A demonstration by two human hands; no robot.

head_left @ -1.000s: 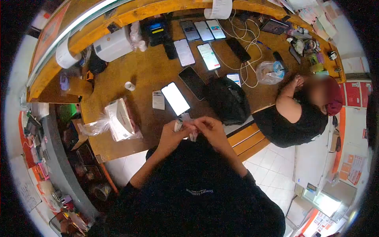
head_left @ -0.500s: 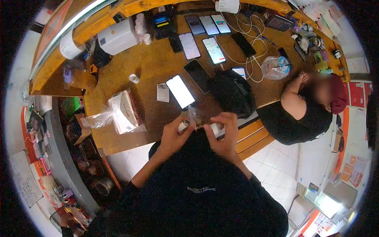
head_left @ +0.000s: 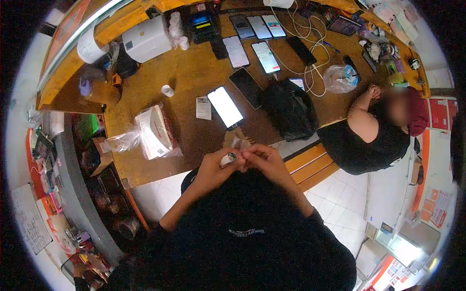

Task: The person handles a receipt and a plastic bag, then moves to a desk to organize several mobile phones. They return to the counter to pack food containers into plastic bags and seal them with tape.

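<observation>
My left hand (head_left: 218,165) is closed round a small white paper roll (head_left: 228,159), its hollow end facing up. Just beyond the fingertips, a crumpled piece of clear plastic (head_left: 237,140) sticks out towards the table. My right hand (head_left: 264,159) meets the left at the fingertips, thumb and fingers pinched together at the plastic; exactly what they grip is too small to make out. Ahead of both hands lies a phone with a lit white screen (head_left: 225,107), beside a printed paper slip (head_left: 203,108).
A plastic-wrapped white box (head_left: 154,133) sits left on the wooden table (head_left: 189,140). Another small white roll (head_left: 167,90) stands behind it. A black bag (head_left: 290,112) lies right of the lit phone. Several phones and cables occupy the back. A person (head_left: 371,138) sits at the right.
My right hand has moved left to meet my left hand, its fingers closing to a pinch. The white object seen in it earlier no longer shows. The left hand still holds the roll.
</observation>
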